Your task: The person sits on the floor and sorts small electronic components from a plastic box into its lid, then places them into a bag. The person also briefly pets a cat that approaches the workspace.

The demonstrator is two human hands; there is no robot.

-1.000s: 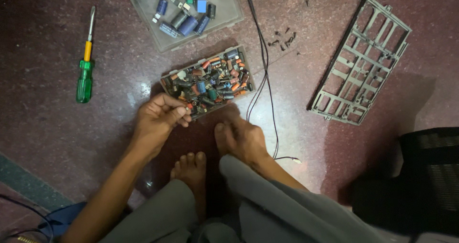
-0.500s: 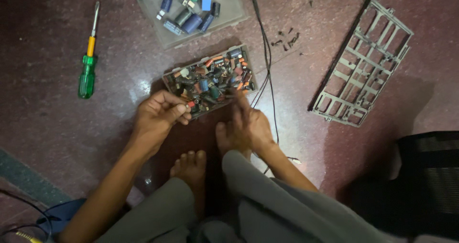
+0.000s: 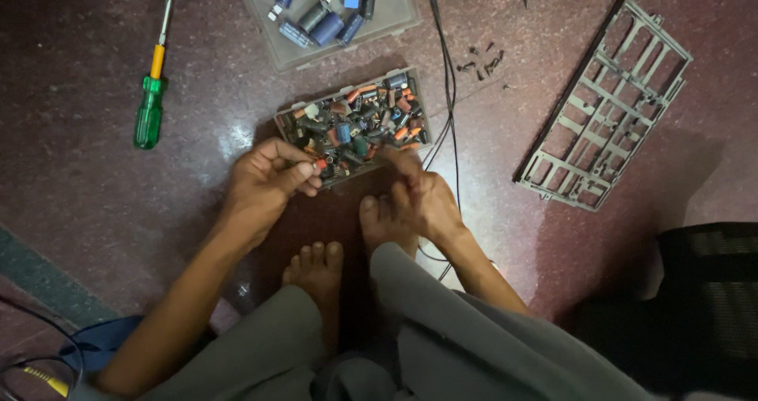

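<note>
Both hands at a small tray of mixed components

The left hand (image 3: 264, 181) pinches the component tray (image 3: 355, 125) at its seven o'clock corner; the right hand (image 3: 422, 200), fingers bunched at five o'clock, may hold something, I cannot tell. A green screwdriver (image 3: 151, 93) lies at nine o'clock.

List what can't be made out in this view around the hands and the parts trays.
- Left hand: whatever its fingers pinch is too small to tell.
- Right hand: fingertips blurred; grip unclear.
- Near tray: single parts too small and crowded to identify.
- Far tray: cut off by the top edge.
- Cable: its end hidden under the right arm.
</note>
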